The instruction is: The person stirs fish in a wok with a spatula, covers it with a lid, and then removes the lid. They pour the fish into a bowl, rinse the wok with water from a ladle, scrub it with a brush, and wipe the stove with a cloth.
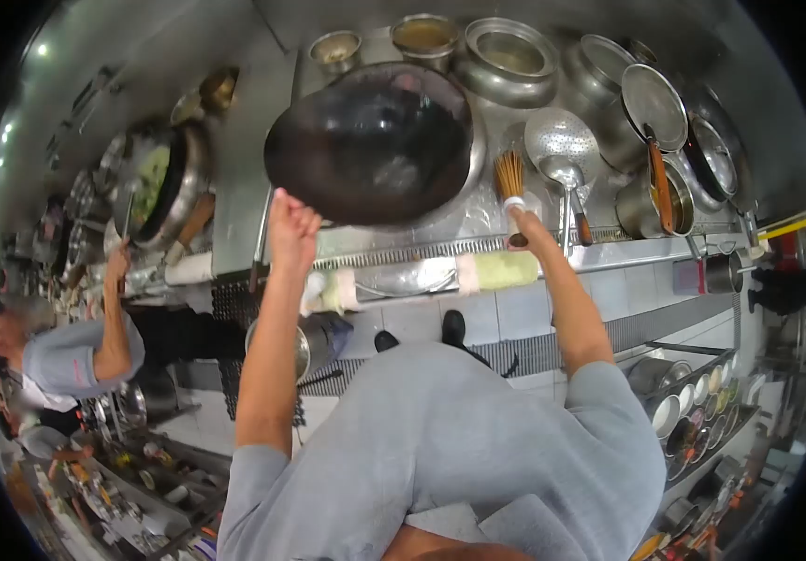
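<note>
Plainly, left grip (293,231) clasps wok (370,145), right grip (531,231) brush (509,176).

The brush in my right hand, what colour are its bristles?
The bristles are golden tan, best seen in the head view.

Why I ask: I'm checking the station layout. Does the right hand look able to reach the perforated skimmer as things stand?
Probably yes, if the right hand releases the brush: the perforated skimmer lies near, with the way looking open, though a ladle overlaps it.
</note>
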Demonstrator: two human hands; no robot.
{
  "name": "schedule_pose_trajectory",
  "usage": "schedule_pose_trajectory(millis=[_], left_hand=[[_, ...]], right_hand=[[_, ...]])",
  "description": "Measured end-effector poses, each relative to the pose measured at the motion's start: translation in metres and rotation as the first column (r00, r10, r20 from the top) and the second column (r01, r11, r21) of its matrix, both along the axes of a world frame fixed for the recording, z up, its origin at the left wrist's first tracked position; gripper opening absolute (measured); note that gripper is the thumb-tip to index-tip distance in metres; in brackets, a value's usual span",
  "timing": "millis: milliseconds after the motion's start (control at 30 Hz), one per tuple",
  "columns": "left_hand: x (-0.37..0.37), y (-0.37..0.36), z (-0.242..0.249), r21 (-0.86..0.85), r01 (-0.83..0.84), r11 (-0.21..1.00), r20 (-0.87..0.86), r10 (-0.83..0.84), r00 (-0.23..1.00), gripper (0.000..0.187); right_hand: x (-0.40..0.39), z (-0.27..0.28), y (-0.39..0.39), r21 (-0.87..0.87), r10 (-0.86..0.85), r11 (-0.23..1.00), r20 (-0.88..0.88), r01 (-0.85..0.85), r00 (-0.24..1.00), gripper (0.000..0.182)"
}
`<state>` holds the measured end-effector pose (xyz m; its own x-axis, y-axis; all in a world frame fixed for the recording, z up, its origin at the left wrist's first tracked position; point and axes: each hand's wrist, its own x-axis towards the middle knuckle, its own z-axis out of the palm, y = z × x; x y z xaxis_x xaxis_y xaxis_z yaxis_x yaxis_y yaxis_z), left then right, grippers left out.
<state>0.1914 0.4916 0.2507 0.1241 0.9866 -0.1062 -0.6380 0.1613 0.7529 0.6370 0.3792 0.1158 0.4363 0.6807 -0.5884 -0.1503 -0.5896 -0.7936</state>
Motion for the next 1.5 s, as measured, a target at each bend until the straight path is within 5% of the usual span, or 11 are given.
schedule_pose_trajectory(millis=[100, 167, 333, 500, 633, 800, 1100, 1267, 1367, 1467, 1500], left_hand=[[0.031, -0.01, -0.046, 0.054, 0.079, 0.995, 0.106, -0.084, 0.991, 0.025], [0.05, -0.005, -0.072, 0.068, 0.143, 0.987, 0.11, -0.15, 0.982, 0.023], [0.073, -0.001, -0.102, -0.05, 0.231, 0.972, 0.163, -0.22, 0.962, 0.033], [0.052, -0.045, -0.066, -0.128, 0.239, 0.962, -0.137, -0.256, 0.957, 0.052], [-0.036, -0.099, -0.065, -0.176, 0.033, 0.984, -0.585, -0.131, 0.801, 0.045], [-0.171, -0.209, -0.121, -0.264, -0.187, 0.946, -0.852, -0.138, 0.504, 0.033], [-0.303, -0.472, -0.252, -0.929, 0.027, 0.368, -0.326, -0.854, 0.406, 0.029], [-0.291, -0.422, -0.25, -0.729, 0.017, 0.684, -0.56, -0.611, 0.559, 0.033], [-0.23, -0.31, -0.209, -0.362, 0.04, 0.931, -0.929, -0.357, -0.093, 0.044], [-0.182, -0.216, -0.179, -0.042, -0.107, 0.993, -0.994, -0.03, 0.106, 0.059], [-0.156, -0.186, -0.144, -0.012, -0.047, 0.999, -0.987, -0.02, -0.162, 0.058]], right_hand=[[-0.002, -0.075, -0.023, -0.016, 0.206, 0.972, 0.538, -0.234, 0.818, 0.049], [-0.026, -0.044, -0.045, -0.147, 0.222, 0.859, 0.97, -0.49, 0.098, 0.042], [-0.098, -0.065, -0.107, -0.318, 0.69, 0.509, -0.405, -0.8, 0.6, 0.048], [-0.103, -0.233, -0.132, -0.184, 0.212, 0.939, -0.349, -0.289, 0.913, 0.062], [-0.133, -0.262, -0.118, -0.025, 0.305, 0.942, -0.35, -0.334, 0.886, 0.05], [-0.136, -0.282, -0.14, -0.222, -0.397, 0.917, -0.426, 0.332, 0.813, 0.043], [-0.097, -0.28, -0.141, -0.026, -0.048, 0.999, -0.245, 0.042, 0.968, 0.04], [-0.056, -0.35, -0.16, -0.077, -0.226, 0.973, -0.503, 0.217, 0.834, 0.044], [-0.045, -0.353, -0.159, -0.253, -0.155, 0.965, -0.331, 0.07, 0.931, 0.044], [-0.05, -0.324, -0.167, -0.137, 0.109, 0.98, -0.225, -0.143, 0.968, 0.042], [-0.046, -0.349, -0.18, -0.159, 0.189, 0.959, -0.253, -0.234, 0.949, 0.044]])
